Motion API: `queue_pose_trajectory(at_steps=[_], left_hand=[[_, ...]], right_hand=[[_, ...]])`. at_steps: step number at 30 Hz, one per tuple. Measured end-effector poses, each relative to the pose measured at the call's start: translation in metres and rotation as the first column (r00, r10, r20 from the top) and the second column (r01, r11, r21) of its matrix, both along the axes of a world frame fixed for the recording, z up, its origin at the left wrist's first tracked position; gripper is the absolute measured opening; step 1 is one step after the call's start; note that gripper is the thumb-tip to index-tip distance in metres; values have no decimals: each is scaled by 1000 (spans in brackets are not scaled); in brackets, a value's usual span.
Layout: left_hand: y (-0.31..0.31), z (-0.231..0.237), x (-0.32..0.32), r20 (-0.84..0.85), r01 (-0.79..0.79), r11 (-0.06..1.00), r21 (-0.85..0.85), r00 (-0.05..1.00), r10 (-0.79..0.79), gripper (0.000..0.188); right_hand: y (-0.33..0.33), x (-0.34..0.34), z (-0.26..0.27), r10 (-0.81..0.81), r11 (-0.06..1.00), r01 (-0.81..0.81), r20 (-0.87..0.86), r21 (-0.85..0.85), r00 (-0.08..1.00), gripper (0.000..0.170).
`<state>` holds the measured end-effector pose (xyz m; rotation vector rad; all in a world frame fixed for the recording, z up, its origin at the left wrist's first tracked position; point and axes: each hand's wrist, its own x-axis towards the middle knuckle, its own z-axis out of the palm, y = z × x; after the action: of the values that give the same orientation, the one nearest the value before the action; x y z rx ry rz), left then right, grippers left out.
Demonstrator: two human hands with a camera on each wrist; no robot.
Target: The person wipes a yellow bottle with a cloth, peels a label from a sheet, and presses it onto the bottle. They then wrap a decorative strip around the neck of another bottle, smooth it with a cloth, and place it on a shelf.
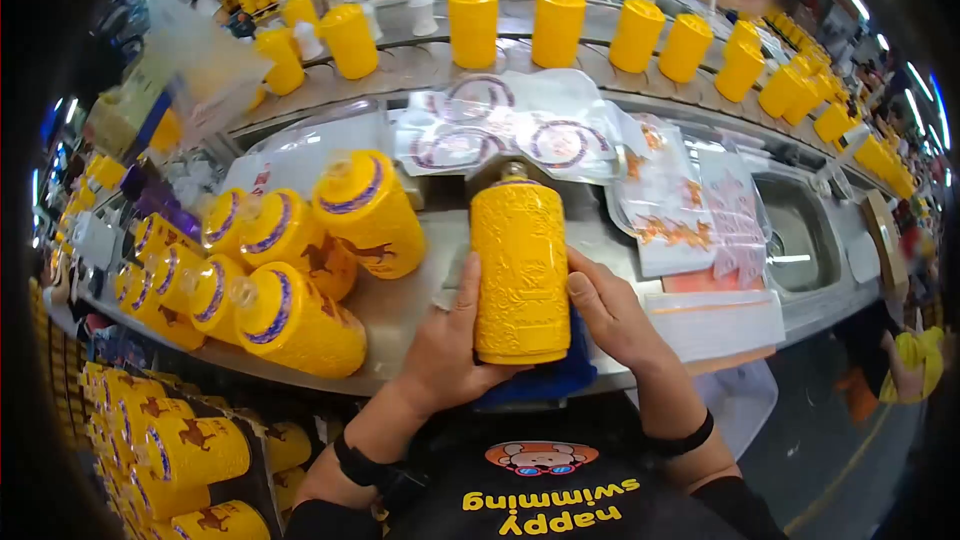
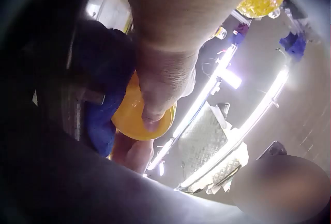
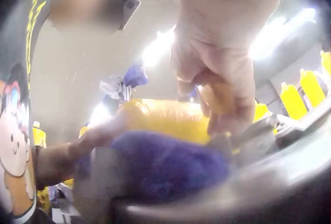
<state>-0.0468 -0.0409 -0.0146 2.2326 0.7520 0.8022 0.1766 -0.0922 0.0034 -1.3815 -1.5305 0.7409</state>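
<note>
In the head view a yellow embossed bottle (image 1: 520,270) lies between my two hands, its neck pointing away from me and its base toward me. My left hand (image 1: 440,345) grips it at the left, thumb along the side and fingers passing beneath the base end. On the other side my right hand (image 1: 615,315) holds it, with the thumb on top and most fingers hidden behind. From below, the left wrist view shows the bottle's round base (image 2: 139,118) with a finger pressed on it. A blue cloth (image 1: 545,380) lies under the bottle's near end.
Several yellow bottles with purple neck bands (image 1: 370,215) stand at the left. Printed sticker sheets (image 1: 510,130) lie ahead, with a tray of horse decals (image 1: 665,200) beside them. More yellow bottles (image 1: 473,28) ride a conveyor (image 1: 420,58) behind. A sink (image 1: 795,230) is at the right.
</note>
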Motion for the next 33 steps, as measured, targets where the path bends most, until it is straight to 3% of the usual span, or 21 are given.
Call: queue_pose_trajectory(at_steps=[2,3,4,6,8,9,11,14,16,17,20,21,24,25,28,33], left_hand=[[2,5,-2,-91,25,992,127,996,-13,110],[1,2,1,14,39,998,57,999,-40,109],[1,-6,4,96,63,997,34,993,-66,110],[4,-21,11,248,101,995,-5,964,-96,111],[1,-19,15,313,143,987,-79,943,-112,110],[1,-17,16,335,159,983,-94,935,-119,109],[2,-18,16,354,172,978,-114,927,-122,107],[3,-21,16,382,192,970,-145,916,-124,108],[3,-27,13,391,213,957,-196,912,-123,109],[4,-26,11,369,210,958,-197,921,-126,110],[7,-31,10,375,277,940,-201,908,-187,114],[7,-31,9,380,313,923,-223,900,-213,116],[11,-23,13,401,392,872,-293,878,-259,121],[11,-22,15,434,426,847,-318,860,-270,120],[17,-21,17,502,533,723,-440,813,-295,118],[14,-30,13,480,531,742,-410,817,-319,118]], right_hand=[[-11,23,0,-15,1000,12,142,17,990,40],[-16,39,12,-63,998,56,174,42,983,36],[-18,58,27,-117,993,115,313,25,942,32],[-9,112,45,-192,979,196,558,54,807,28],[20,158,63,-184,927,362,721,-99,669,26],[39,193,48,-209,910,407,759,-81,616,29],[79,231,41,-56,844,489,871,-219,487,37],[138,269,5,32,886,419,925,-202,378,38],[167,279,-22,-43,912,393,927,-116,373,42],[179,282,-30,17,929,347,951,-129,310,39],[195,277,-18,202,838,459,949,-296,244,35],[192,271,-3,178,809,502,941,-306,288,29],[222,324,-29,111,877,440,973,-192,204,30],[217,316,-27,-51,832,541,953,-125,298,38],[218,310,-21,-25,863,485,946,-143,323,47],[226,320,-23,-51,945,324,954,-50,296,36]])
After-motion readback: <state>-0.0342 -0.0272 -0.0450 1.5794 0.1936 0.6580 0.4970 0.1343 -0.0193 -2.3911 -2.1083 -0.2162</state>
